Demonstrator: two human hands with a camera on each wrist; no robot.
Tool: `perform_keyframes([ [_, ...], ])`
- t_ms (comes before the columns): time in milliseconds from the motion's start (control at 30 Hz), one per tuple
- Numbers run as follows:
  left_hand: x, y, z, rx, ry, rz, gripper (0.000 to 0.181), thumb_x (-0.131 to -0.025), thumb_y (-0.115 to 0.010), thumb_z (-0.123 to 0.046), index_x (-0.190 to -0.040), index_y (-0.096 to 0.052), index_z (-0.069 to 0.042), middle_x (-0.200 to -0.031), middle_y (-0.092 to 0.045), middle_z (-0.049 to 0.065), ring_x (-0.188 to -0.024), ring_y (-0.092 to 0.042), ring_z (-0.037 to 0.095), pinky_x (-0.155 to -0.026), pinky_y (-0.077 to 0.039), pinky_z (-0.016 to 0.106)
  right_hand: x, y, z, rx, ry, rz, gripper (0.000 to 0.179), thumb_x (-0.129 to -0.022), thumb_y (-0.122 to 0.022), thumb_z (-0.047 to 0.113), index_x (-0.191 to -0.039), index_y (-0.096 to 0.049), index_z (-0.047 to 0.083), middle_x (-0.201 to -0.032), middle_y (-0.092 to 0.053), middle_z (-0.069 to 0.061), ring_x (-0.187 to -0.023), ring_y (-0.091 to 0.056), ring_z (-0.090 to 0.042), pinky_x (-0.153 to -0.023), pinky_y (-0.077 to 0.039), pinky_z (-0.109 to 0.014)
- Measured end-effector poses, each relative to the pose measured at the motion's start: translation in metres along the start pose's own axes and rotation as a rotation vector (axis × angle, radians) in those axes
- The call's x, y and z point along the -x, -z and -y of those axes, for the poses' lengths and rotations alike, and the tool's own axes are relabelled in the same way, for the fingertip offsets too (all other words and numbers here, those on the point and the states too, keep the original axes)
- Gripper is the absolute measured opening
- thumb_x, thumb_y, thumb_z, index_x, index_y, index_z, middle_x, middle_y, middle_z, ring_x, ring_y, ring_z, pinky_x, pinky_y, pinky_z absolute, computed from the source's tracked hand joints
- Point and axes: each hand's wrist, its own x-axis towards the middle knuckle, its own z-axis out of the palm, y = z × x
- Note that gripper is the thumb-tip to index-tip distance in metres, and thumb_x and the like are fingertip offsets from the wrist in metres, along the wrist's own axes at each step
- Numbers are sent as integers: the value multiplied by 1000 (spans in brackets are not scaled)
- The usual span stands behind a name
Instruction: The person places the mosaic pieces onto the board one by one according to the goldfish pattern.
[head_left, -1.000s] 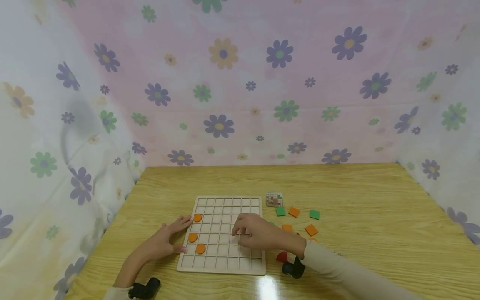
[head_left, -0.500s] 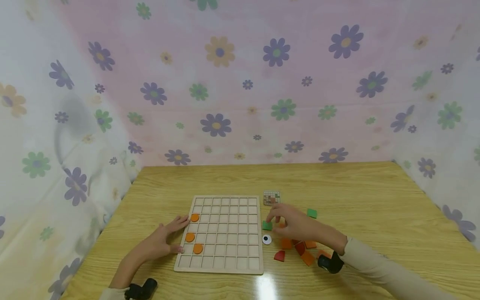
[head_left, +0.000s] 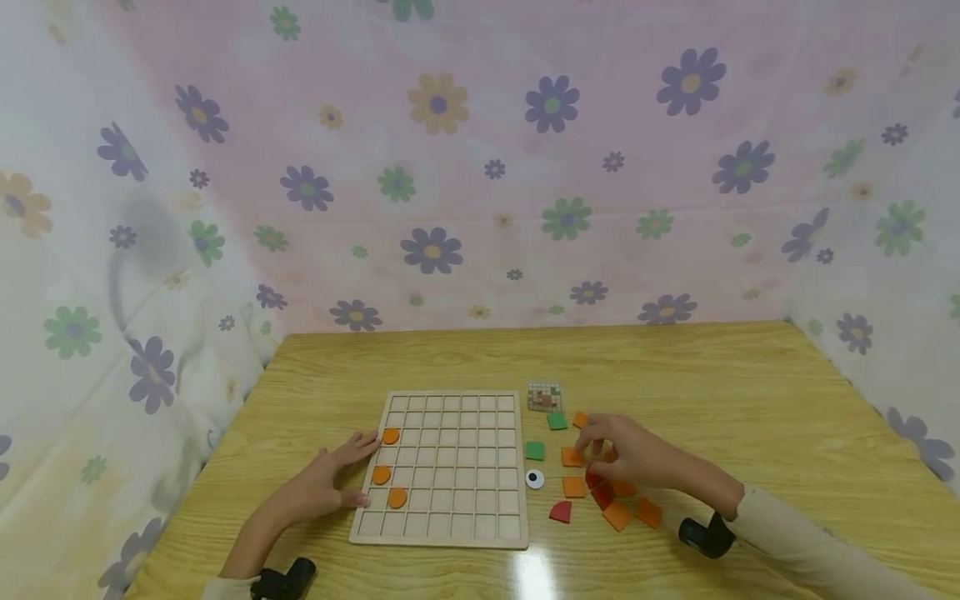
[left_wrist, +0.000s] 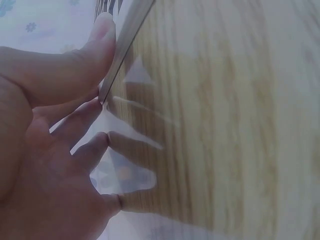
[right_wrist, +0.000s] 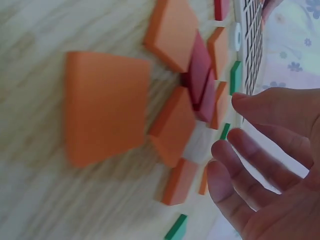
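Note:
My left hand (head_left: 318, 485) rests at the left edge of a wooden grid board (head_left: 435, 544), fingers spread. In the left wrist view its thumb (left_wrist: 102, 42) lies along the board's rim. Three orange discs (head_left: 397, 498) sit in cells on the board's left side. Over the loose pieces to the right, my right hand (head_left: 641, 454) hovers, thumb and fingers apart with nothing between them. Below and around it lie orange square tiles (head_left: 617, 516) and red pieces (head_left: 602, 497); the hand covers some. The right wrist view shows a large orange tile (right_wrist: 107, 107) close by.
Beside the board lie a white eye disc (head_left: 534, 479), a green tile (head_left: 535, 451) and a red quarter-round piece (head_left: 561, 512). A small printed card (head_left: 544, 397) is at the board's upper right, near another green tile (head_left: 557, 422). A floral cloth (head_left: 480, 167) surrounds the table.
My right hand has moved right, from over the board, past the green tile beside it, to above the orange and red pieces. The left hand stays at the board's edge.

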Motion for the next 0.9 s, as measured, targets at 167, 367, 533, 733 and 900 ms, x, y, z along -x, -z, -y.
perform_keyframes([
  [167,1,-1,2,14,0,2,85,-88,-82,-21,-157,-40,3,-165,-26,31,-153,-11,57,-109,8,86,8,-5,-8,-19,56,-9,27,-86,-68,-10,-94,-78,14,-97,-72,1,-83,-58,-8,-68,-53,-24],
  [367,3,-2,4,50,2,9,84,-88,-81,-20,-158,-39,2,-167,-25,29,-154,-7,56,-108,11,85,13,-8,-10,-6,56,2,29,-82,-72,-10,-96,-79,15,-100,-71,2,-89,-59,-5,-73,-55,-23],
  [533,2,-3,4,51,-11,4,84,-88,-81,-19,-157,-39,3,-166,-25,29,-153,-7,57,-107,11,86,14,-7,-9,19,57,-1,26,-83,-74,-8,-95,-79,15,-98,-70,4,-85,-56,-3,-71,-54,-23],
  [733,1,-1,2,48,-16,13,84,-89,-81,-21,-158,-38,4,-166,-24,31,-153,-8,58,-107,11,86,14,-7,-8,60,62,8,27,-83,-76,-8,-95,-79,15,-102,-71,2,-93,-63,-9,-78,-59,-26],
  [900,1,0,2,47,-12,7,85,-89,-81,-21,-157,-38,4,-166,-24,31,-153,-8,58,-108,11,85,12,-6,-10,39,88,10,28,-82,-75,-10,-96,-79,15,-100,-71,2,-87,-60,-5,-73,-56,-24],
])
